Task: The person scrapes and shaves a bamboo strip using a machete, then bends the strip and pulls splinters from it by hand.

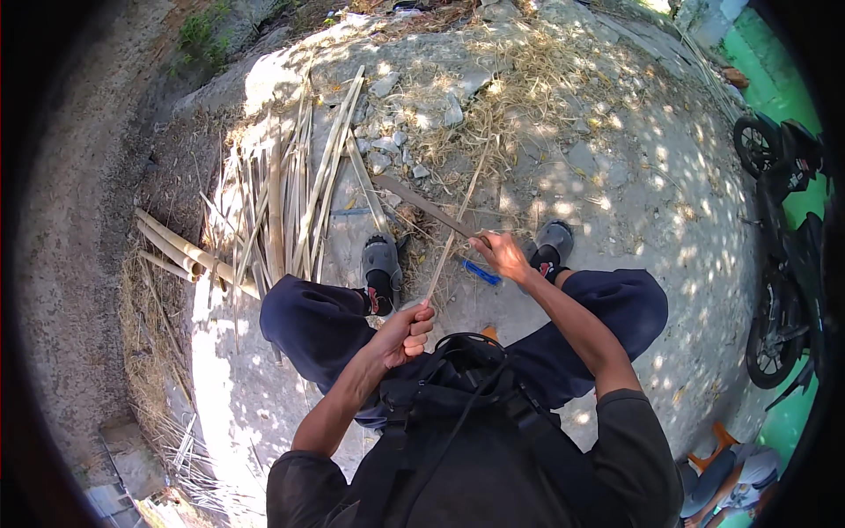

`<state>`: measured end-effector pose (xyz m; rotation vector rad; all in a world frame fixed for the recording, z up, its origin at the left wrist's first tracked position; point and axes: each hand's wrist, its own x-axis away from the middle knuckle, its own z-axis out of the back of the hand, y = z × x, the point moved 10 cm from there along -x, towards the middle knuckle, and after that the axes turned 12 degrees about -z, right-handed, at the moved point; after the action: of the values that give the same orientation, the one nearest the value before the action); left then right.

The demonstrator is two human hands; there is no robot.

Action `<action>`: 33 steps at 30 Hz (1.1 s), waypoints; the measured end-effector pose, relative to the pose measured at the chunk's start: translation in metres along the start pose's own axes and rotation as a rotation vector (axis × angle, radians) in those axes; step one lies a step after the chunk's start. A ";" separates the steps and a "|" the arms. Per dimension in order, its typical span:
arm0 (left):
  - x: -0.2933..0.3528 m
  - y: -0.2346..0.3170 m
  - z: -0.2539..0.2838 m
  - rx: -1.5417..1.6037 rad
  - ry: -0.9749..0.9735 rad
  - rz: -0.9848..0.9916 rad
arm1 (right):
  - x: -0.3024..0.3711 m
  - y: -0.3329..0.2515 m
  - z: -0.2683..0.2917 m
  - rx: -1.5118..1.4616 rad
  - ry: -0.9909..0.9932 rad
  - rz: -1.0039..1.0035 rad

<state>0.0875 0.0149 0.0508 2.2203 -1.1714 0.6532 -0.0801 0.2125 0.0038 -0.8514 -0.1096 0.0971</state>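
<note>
My left hand (407,336) is closed around the near end of a thin bamboo strip (473,183), which slants away from me over the ground between my feet. In my right hand (505,257) is the handle of a machete, its long dark blade (421,204) pointing to the far left. The blade crosses the strip a little beyond my right hand; whether the edge touches it I cannot tell. Just below the right hand a small blue object (481,271) lies on the ground, its kind unclear.
Split bamboo strips (308,189) lie piled left of my left shoe (380,259), beside thicker bamboo poles (189,251). Pale shavings (528,88) and broken stones (387,145) cover ground farther off. A motorcycle (779,255) stands at the right; another person (735,480) sits at lower right.
</note>
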 end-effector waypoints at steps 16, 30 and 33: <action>0.012 0.000 -0.030 0.045 -0.004 -0.016 | -0.004 0.009 -0.008 -0.032 -0.005 -0.044; 0.041 0.000 -0.036 -0.091 0.080 -0.027 | -0.014 0.020 0.000 -0.014 0.043 -0.123; 0.039 0.008 -0.039 -0.093 0.058 -0.053 | -0.002 -0.035 -0.022 -0.051 -0.114 0.066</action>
<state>0.0941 0.0145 0.1061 2.1334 -1.0886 0.6241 -0.0780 0.1726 0.0155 -0.9002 -0.1918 0.2053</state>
